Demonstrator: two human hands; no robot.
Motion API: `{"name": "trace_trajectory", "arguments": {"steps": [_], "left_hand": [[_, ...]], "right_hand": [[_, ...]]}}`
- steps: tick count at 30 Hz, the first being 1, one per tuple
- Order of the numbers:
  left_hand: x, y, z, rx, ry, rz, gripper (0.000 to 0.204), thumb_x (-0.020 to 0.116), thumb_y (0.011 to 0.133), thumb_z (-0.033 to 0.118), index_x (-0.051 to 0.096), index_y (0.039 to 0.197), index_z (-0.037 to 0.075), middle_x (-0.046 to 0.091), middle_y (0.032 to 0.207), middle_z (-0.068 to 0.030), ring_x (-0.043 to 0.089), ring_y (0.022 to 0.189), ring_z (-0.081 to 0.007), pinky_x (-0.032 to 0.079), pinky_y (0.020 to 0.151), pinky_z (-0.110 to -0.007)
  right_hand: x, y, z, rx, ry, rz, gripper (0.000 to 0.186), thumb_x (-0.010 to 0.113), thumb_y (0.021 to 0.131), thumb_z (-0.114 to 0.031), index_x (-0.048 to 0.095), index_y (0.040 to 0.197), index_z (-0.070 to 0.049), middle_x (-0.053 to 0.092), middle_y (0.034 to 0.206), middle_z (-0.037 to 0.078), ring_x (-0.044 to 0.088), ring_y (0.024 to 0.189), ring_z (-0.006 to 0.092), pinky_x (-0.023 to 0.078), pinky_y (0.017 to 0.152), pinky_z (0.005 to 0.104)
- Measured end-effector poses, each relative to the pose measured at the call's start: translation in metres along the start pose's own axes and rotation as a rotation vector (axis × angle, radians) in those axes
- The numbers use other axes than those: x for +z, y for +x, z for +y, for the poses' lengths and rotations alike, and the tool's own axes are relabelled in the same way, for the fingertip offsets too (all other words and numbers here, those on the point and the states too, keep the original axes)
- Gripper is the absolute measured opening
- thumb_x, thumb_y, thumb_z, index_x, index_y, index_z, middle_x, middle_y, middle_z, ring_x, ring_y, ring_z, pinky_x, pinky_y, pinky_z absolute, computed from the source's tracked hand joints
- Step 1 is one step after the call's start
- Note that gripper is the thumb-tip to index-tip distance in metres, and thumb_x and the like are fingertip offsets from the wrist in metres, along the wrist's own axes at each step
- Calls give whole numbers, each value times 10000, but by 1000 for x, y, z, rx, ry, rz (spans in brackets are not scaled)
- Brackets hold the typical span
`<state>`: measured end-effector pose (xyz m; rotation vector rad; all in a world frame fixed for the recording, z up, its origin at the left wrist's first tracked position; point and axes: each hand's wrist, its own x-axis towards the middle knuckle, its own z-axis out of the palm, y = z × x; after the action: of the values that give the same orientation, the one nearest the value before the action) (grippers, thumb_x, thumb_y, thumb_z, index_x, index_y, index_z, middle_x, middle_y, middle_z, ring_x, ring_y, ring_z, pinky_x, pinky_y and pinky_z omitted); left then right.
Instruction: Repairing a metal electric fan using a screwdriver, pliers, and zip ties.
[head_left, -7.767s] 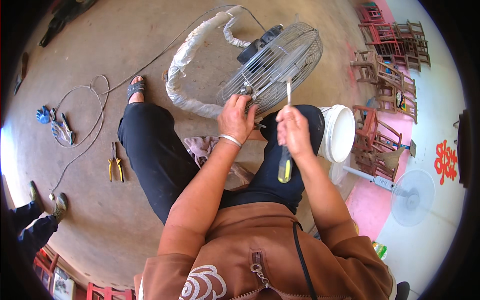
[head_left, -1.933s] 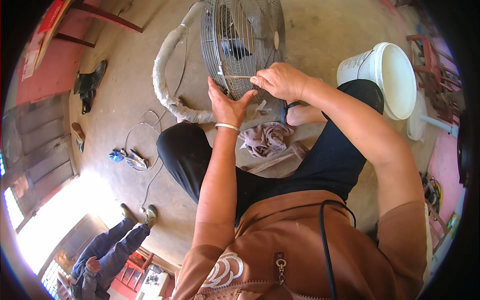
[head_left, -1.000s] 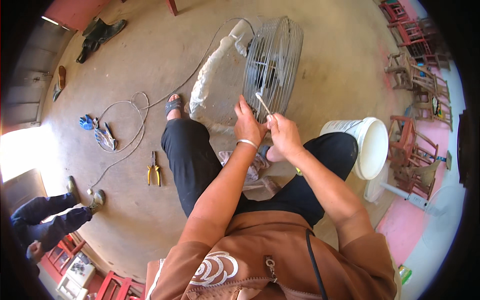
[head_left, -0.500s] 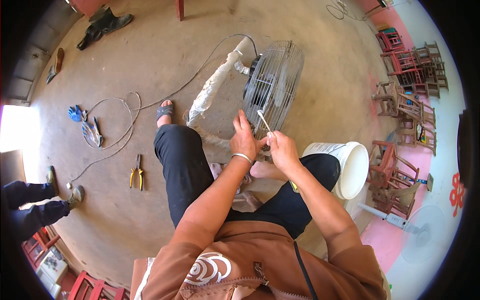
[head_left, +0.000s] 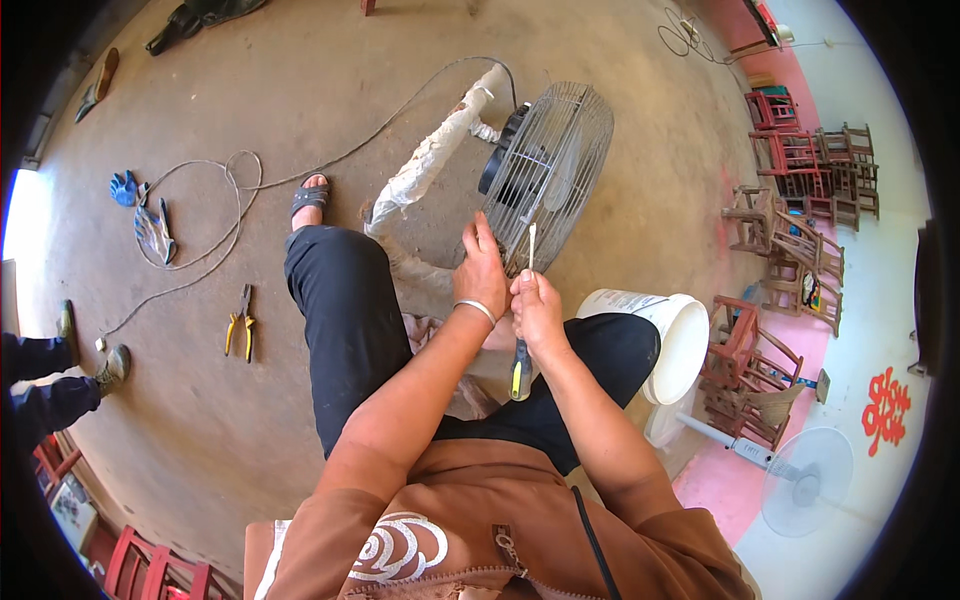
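Gripping screwdriver (head_left: 521,372), right fingers (head_left: 528,284) near edge of fan cage (head_left: 556,170), floor (head_left: 665,200) beyond; left fingers (head_left: 485,235) extended

Your left hand (head_left: 482,277) points its fingers straight forward. Your right hand (head_left: 539,312) sits just beside it, fingers curled in. Your left forearm (head_left: 425,372) and right forearm (head_left: 598,412) slant inward toward each other.

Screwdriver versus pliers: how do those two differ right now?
The screwdriver is held in the right hand, while the pliers lie on the floor. The screwdriver has a single handle and one straight, pale shaft; the pliers have two handles, spread apart. Both tools have yellow-and-dark grips.
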<state>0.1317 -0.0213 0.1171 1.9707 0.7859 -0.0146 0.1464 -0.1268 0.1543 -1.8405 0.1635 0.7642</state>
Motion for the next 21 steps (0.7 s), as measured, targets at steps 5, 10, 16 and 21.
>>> {"name": "trace_trajectory", "arguments": {"steps": [5,10,16,21], "left_hand": [[-4,-4,-1,25,-21,-22,1091,820,689,299,114,1477,33,308,1420,-247,639,914,-456,527,781,-502],[2,1,-7,62,-46,-23,1075,835,669,298,158,1466,49,377,1314,-224,638,895,-451,529,761,-497],[1,2,0,-7,-19,-12,1035,830,673,293,196,1462,77,409,1201,-198,652,863,-415,548,707,-482],[-5,3,7,-40,-4,-75,1029,827,677,275,194,1461,69,411,1206,-200,661,842,-405,556,683,-473]], "right_hand": [[-2,-18,-6,14,-9,-64,347,398,1040,-409,490,875,-118,355,569,-63,264,410,36,242,366,213],[6,-20,-14,112,134,-69,324,395,1047,-384,482,882,-119,340,565,-65,262,419,37,250,375,215],[11,-22,-18,134,251,-66,323,394,1047,-387,474,881,-122,326,569,-63,253,427,42,252,388,218],[10,-22,-22,162,255,-71,326,390,1048,-389,470,876,-123,323,572,-62,255,428,47,255,393,215]]}}
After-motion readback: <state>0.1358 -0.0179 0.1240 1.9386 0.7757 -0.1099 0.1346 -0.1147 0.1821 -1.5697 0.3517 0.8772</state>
